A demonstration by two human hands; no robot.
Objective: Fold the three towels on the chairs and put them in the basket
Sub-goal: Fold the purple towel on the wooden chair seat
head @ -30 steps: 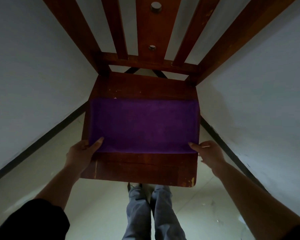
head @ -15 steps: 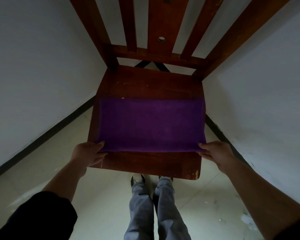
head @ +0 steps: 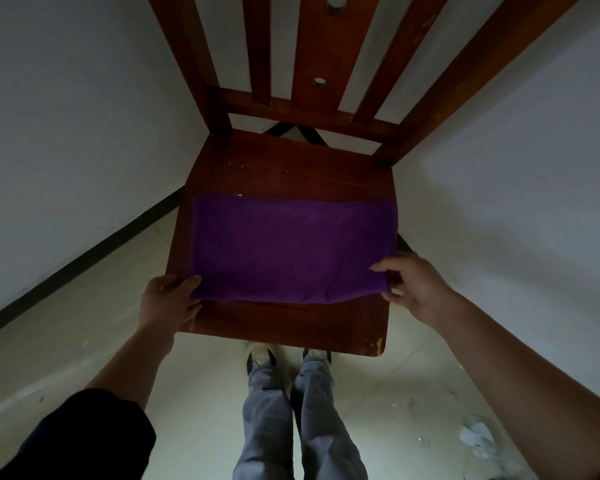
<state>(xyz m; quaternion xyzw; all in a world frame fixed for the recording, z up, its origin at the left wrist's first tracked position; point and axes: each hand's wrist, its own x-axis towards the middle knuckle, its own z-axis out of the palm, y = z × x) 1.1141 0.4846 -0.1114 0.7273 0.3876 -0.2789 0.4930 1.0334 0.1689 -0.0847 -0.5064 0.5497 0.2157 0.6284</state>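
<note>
A purple towel (head: 291,247) lies folded into a wide rectangle on the seat of a dark red wooden chair (head: 281,168). My left hand (head: 168,299) pinches the towel's near left corner. At the near right corner my right hand (head: 413,285) grips the cloth, thumb on top, and that corner is raised a little off the seat. No basket and no other towels are in view.
The chair stands in a corner between two white walls with a black skirting strip (head: 84,258). My legs in grey jeans (head: 291,410) are just in front of the seat. A crumpled white scrap (head: 478,436) lies on the pale floor at lower right.
Both hands have closed on the towel's near corners. The right corner has lifted slightly and shifted inward. The view has moved a little closer to the chair.
</note>
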